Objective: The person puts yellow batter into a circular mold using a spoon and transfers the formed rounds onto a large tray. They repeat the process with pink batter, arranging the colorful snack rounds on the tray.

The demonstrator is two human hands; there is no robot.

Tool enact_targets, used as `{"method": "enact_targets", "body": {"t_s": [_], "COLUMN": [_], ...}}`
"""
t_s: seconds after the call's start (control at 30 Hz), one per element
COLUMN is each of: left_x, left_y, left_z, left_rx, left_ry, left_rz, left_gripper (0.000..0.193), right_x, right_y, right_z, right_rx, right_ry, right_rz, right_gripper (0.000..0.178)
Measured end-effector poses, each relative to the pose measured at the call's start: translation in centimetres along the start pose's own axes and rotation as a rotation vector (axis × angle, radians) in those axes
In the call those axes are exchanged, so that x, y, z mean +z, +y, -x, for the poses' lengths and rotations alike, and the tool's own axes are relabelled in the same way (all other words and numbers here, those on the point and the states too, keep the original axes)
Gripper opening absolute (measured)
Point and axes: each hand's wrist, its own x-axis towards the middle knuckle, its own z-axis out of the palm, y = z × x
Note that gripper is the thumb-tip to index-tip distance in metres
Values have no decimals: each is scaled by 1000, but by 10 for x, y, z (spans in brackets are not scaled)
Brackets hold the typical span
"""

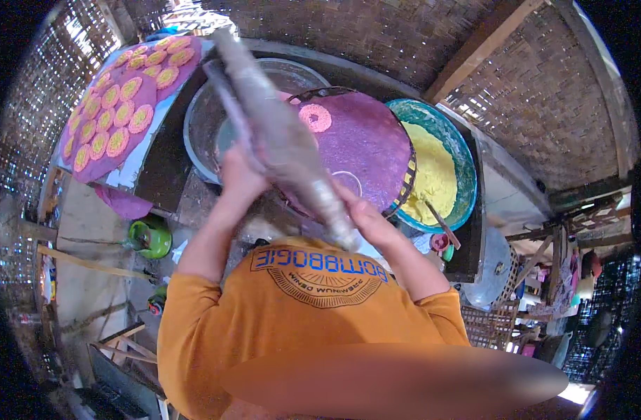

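Note:
A long grey-white object (275,126), wide in the middle and narrower at its ends, slants across the view in front of my body. Motion smears it, so its kind is unclear. My left hand (242,171) grips it from the left, its fingers partly hidden behind it. Near the lower end my right hand (366,213) closes on its right side. Beneath lies a round purple sheet (376,133) over a dark-rimmed support, bearing a pink lacy ring (315,118). A thin pale hoop (348,183) shows partly on the sheet, close to my right hand.
Yellow crumbly powder (432,164) with a stick in it fills a teal basin (467,164) at the right. Behind the long object stands a grey metal basin (194,133). Several pink-and-yellow rounds cover a purple cloth (142,91) at far left. A green gas cylinder (152,236) stands below.

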Motion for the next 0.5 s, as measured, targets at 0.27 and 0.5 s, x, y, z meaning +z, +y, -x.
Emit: {"method": "enact_targets", "body": {"t_s": [0.27,0.5], "left_x": [44,80], "left_y": [29,40], "left_z": [-48,-120], "left_rx": [351,-187], "left_ry": [-680,-1026], "left_rz": [410,2163], "left_gripper": [51,75], "right_x": [-22,-54], "right_y": [-18,-23], "right_z": [33,54], "right_rx": [377,574], "right_ry": [189,146], "right_rz": [-482,-511], "right_gripper": [73,68]}}
